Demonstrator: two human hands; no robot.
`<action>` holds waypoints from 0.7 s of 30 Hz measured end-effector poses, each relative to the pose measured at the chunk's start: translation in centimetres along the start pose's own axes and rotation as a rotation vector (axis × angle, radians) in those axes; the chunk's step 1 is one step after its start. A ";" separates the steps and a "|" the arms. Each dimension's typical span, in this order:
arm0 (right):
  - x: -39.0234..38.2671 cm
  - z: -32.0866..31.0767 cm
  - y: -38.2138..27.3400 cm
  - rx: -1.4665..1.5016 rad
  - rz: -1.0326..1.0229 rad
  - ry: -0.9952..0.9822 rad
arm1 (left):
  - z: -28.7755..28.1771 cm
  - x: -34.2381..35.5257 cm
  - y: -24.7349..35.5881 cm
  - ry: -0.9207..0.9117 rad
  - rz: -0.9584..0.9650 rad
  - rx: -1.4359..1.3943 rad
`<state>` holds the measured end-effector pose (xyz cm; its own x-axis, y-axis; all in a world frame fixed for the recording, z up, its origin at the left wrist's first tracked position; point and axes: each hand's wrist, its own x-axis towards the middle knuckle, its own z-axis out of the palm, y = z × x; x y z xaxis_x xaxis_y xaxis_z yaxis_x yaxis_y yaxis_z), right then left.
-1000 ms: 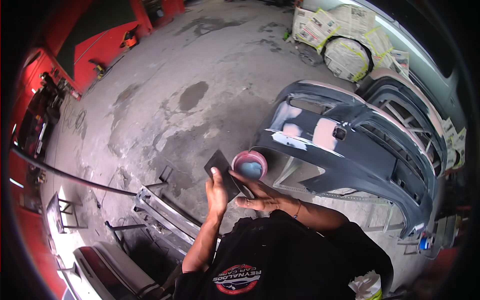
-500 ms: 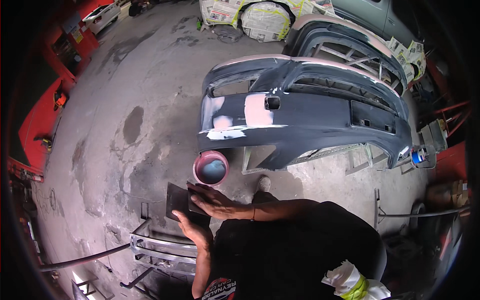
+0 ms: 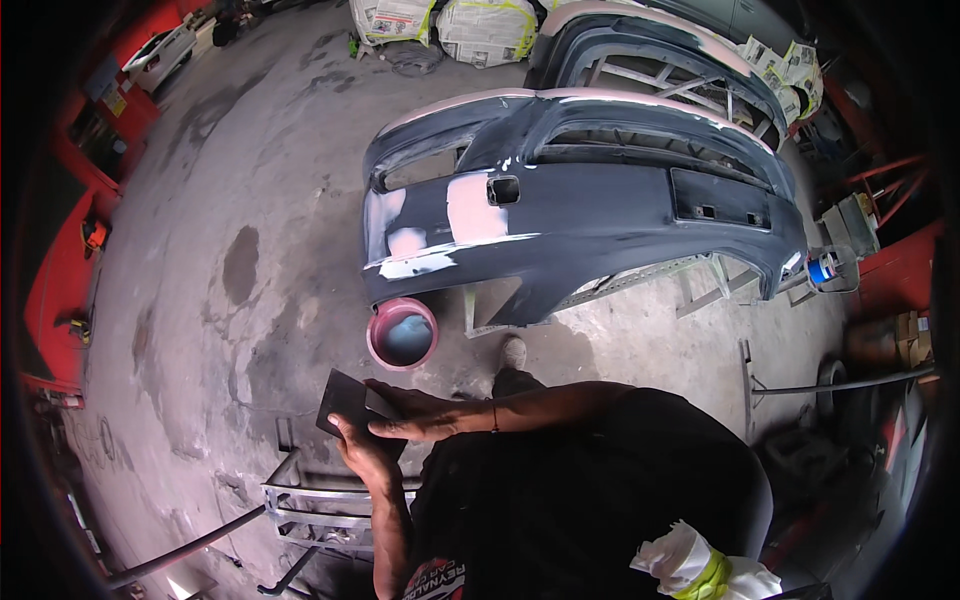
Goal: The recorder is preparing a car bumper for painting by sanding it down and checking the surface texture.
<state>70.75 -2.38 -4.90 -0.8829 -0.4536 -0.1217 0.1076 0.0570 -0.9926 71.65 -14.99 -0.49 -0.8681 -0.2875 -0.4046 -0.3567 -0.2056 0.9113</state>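
Note:
A dark flat sheet, folded or doubled, is held low in front of my body between both hands. My left hand grips it from the lower left, thumb on its face. My right hand is closed on its right part. Just beyond the sheet a pink bucket stands on the floor with a bluish item inside. Above it a dark bumper with pale pink and white patches rests on a metal stand.
A second bumper is behind, near newspaper-masked vehicle parts. A metal frame and dark bar are at lower left. My shoe shows below the bumper. Containers and boxes stand at right, red structures along the left.
My view has turned to the right, bringing the bumper to centre and shifting the bucket leftward in the picture. Both hands still hold the sheet, now at a different angle.

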 end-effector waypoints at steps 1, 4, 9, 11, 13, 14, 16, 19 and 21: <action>-0.3 0.0 -0.3 0.000 0.001 0.000 | -0.2 0.4 -0.1 0.000 -0.001 0.000; -1.2 0.2 -2.2 -0.063 0.006 -0.091 | -2.5 3.3 -2.4 -0.058 0.077 0.038; 1.0 -0.8 -0.7 -0.039 0.020 -0.065 | -1.2 0.5 -3.9 0.012 0.215 0.260; 2.2 -2.4 0.7 0.102 0.093 -0.056 | 3.4 -4.3 0.1 0.086 0.281 -0.070; 0.8 -1.5 -1.0 -0.124 -0.052 -0.106 | -1.0 1.1 -1.5 -0.005 0.193 0.107; 0.0 -0.8 -1.8 -0.347 -0.197 -0.136 | -2.2 2.7 -0.9 -0.113 0.097 0.285; -0.1 0.0 -1.0 -0.556 -0.130 -0.141 | -1.8 1.2 0.3 -0.162 0.076 0.350; 2.0 -3.5 -1.2 0.134 0.113 -0.072 | 0.6 -2.7 -0.8 0.059 0.284 0.412; 1.5 -2.0 -1.7 0.052 -0.013 -0.060 | -0.6 -0.2 -0.1 -0.114 0.187 0.470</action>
<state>68.32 -1.34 -3.37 -0.8557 -0.5063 -0.1074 0.1213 0.0054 -0.9926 72.07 -15.51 -0.56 -0.9547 -0.1696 -0.2446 -0.2855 0.2900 0.9134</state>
